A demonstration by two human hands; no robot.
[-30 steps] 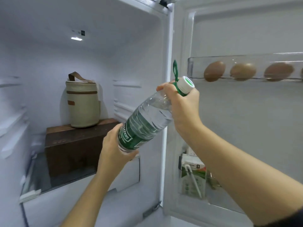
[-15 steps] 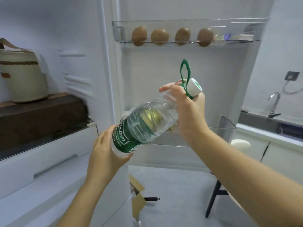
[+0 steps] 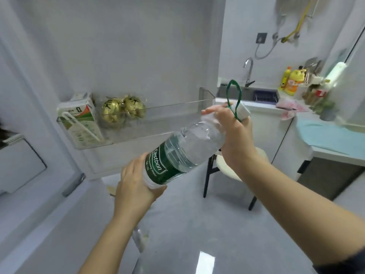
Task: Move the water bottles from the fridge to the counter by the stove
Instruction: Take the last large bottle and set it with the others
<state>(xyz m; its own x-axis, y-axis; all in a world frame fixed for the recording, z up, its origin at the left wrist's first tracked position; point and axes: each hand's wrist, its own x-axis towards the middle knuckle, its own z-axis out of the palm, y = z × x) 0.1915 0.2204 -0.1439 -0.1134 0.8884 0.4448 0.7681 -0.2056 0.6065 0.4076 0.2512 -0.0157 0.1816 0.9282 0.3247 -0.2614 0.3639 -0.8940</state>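
The left hand (image 3: 134,182) cups the base of the water bottle (image 3: 189,147), fingers curled under it to take the weight, while the right hand (image 3: 235,135) wraps the neck just below the cap and the green carry loop (image 3: 234,91), steadying it. The full bottle is out of the fridge, held in the air and tilted cap-up to the right, likely because it is too heavy for one hand. Just behind it is the open fridge door (image 3: 118,46), whose clear shelf (image 3: 177,115) holds a carton (image 3: 81,119) at its left end and gold-wrapped balls (image 3: 122,109). A stool (image 3: 225,169) stands in the path. Farther off are the sink (image 3: 264,95) and a worktop (image 3: 325,133) under blue cloth; no stove shows.
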